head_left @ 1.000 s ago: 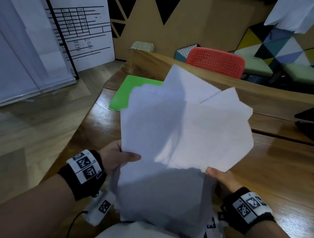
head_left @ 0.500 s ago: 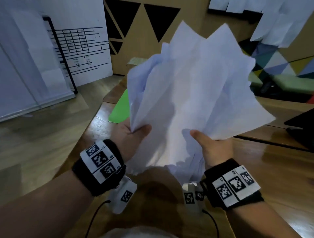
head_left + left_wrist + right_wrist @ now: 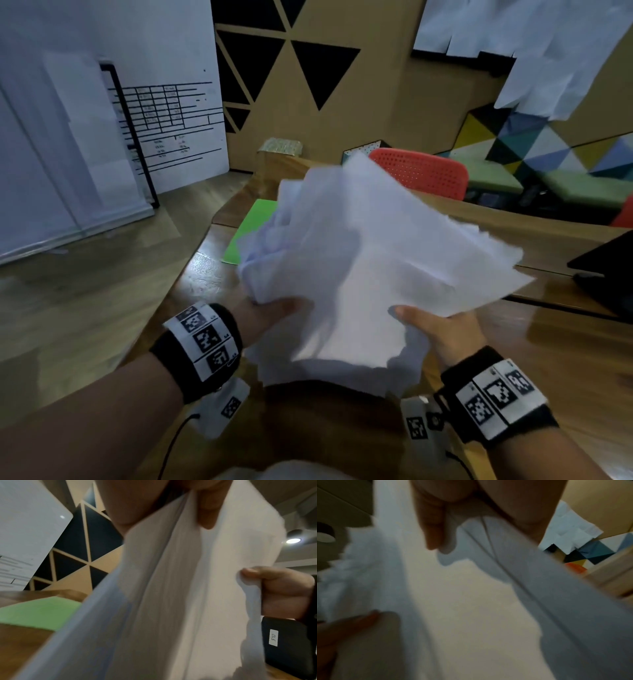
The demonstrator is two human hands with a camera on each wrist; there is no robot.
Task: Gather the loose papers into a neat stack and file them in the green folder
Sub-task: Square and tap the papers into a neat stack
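A loose, uneven bunch of white papers hangs in the air over the wooden table, blurred by motion. My left hand grips its lower left edge, thumb on top. My right hand grips the lower right edge the same way. In the left wrist view the papers fill the middle, with the right hand pinching them at the right. The right wrist view shows the papers from below with fingers under them. The green folder lies flat on the table beyond the papers, partly hidden; the left wrist view shows the green folder too.
A dark laptop sits at the table's right edge. A red perforated chair stands behind the table. A whiteboard leans at the left over the wooden floor.
The bunch of papers, held high and upright half a second ago, has come down and tilted flatter toward the table. Both hands keep their grip and have moved lower.
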